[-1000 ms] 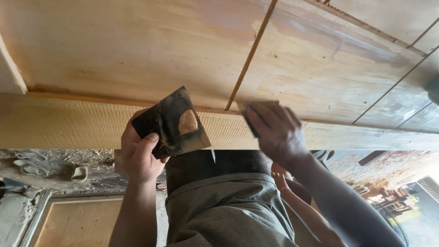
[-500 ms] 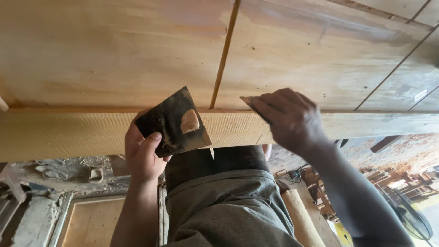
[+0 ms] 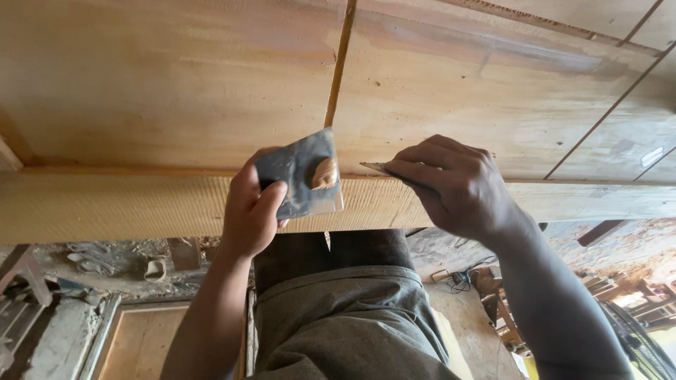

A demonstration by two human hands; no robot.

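Along the front edge of the wooden panel (image 3: 176, 91), your left hand (image 3: 252, 211) holds a flat dark metal plate (image 3: 299, 174) that carries a small lump of tan filler (image 3: 324, 172). The thumb lies over its face and the fingers are closed behind it, so the grip is firm. Your right hand (image 3: 454, 184) is closed around a thin putty blade (image 3: 374, 167), whose tip lies on the panel close to the narrow seam (image 3: 336, 84) between two boards.

To do this step well, I think you should keep the blade low and nearly flat against the wood and press evenly. Take only a little filler each time. Keep the plate just beside the blade, as it is now, so the way is short. Hold the plate level, otherwise the filler may slide off onto your trousers (image 3: 345, 324).
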